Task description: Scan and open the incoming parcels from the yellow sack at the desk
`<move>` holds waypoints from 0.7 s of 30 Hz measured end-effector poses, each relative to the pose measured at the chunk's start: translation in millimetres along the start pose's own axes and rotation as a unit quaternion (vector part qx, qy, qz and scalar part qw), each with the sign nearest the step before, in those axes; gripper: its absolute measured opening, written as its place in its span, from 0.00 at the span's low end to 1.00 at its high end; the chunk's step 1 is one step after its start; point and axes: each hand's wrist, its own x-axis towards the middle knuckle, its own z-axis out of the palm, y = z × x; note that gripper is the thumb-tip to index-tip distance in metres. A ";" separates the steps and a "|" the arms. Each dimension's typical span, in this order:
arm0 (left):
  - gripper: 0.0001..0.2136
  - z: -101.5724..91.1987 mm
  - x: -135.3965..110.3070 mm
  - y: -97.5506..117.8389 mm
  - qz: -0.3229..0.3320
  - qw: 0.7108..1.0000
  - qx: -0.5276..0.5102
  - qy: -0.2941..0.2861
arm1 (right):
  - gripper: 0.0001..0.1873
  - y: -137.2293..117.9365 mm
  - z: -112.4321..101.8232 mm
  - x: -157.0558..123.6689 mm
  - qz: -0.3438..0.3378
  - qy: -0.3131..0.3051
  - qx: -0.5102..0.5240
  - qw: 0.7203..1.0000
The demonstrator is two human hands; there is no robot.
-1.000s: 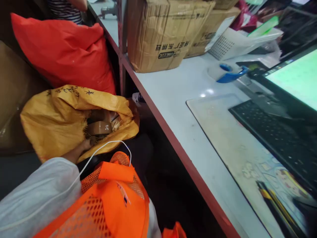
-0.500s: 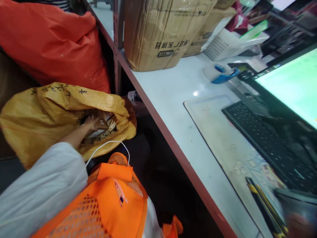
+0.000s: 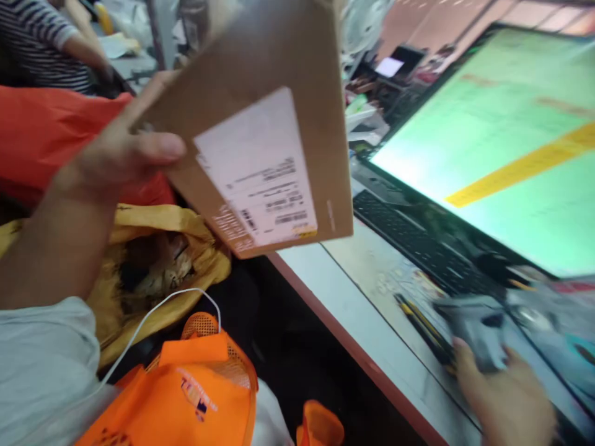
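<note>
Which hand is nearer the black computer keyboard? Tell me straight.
Right hand: just below the keyboard in view, holding a blurred grey object. The left hand is far to the keyboard's left, raised, holding a flat brown cardboard parcel.

Below the left hand (image 3: 111, 161) — pale grey long sleeve (image 3: 41, 359), thin white cable (image 3: 144, 322) across it; orange mesh vest (image 3: 186, 409) nearer the grip, printed logo on its front.

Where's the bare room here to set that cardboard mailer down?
White desktop shows in a strip between the brown desk edge and the printed mat. Crowded: the keyboard, the right hand with a grey handheld device, and the yellow sack under the left hand holding the mailer.
</note>
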 end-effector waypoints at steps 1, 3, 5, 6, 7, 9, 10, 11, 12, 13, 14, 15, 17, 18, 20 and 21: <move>0.34 25.7 22.5 -0.8 0.029 0.999 0.014 -0.003 | 0.56 -2.0 -3.3 2.1 0.067 0.008 0.030 0.997; 0.39 84.3 66.0 -12.7 0.064 0.998 0.026 -0.012 | 0.53 -5.7 -12.2 7.3 0.120 -0.016 0.052 0.991; 0.43 148.1 103.5 -29.3 0.092 0.995 0.020 -0.014 | 0.47 -7.9 -18.9 13.3 0.122 -0.034 0.043 0.991; 0.44 179.1 118.7 -36.4 0.111 0.994 0.010 -0.021 | 0.45 -8.3 -20.3 16.6 0.127 -0.037 0.038 0.990; 0.43 207.8 131.1 -41.7 0.117 0.993 -0.002 -0.032 | 0.43 -8.4 -20.5 20.1 0.124 -0.037 0.035 0.991; 0.44 253.9 147.7 -46.8 0.124 0.990 -0.030 -0.061 | 0.40 -7.9 -18.9 27.0 0.116 -0.034 0.034 0.992; 0.47 270.4 152.0 -47.6 0.129 0.988 -0.045 -0.076 | 0.38 -7.6 -18.3 30.2 0.109 -0.033 0.036 0.993; 0.51 282.9 153.8 -48.2 0.137 0.985 -0.062 -0.086 | 0.37 -7.2 -18.6 32.8 0.105 -0.035 0.038 0.993; 0.55 292.0 153.0 -49.4 0.145 0.982 -0.080 -0.093 | 0.36 -6.8 -20.2 34.3 0.105 -0.036 0.038 0.993; 0.60 298.8 149.6 -51.9 0.146 0.979 -0.101 -0.095 | 0.35 -6.4 -23.4 34.3 0.109 -0.038 0.036 0.993; 0.63 304.0 143.8 -56.0 0.140 0.977 -0.124 -0.100 | 0.34 -5.9 -28.4 32.0 0.112 -0.039 0.034 0.992; 0.66 308.4 135.7 -61.9 0.124 0.975 -0.150 -0.108 | 0.33 -5.4 -35.1 27.2 0.109 -0.039 0.035 0.993; 0.69 316.2 115.3 -77.4 0.070 0.969 -0.193 -0.135 | 0.32 -5.0 -52.3 8.6 0.071 -0.030 0.053 0.996; 0.70 319.9 104.5 -86.0 0.039 0.967 -0.202 -0.150 | 0.31 -5.5 -61.8 -4.7 0.030 -0.025 0.074 0.996; 0.71 326.4 85.4 -101.2 -0.008 0.967 -0.193 -0.168 | 0.28 -9.8 -79.7 -36.3 -0.083 -0.032 0.135 0.987; 0.71 328.8 78.3 -106.7 -0.022 0.968 -0.182 -0.172 | 0.27 -13.7 -87.3 -52.4 -0.144 -0.045 0.167 0.974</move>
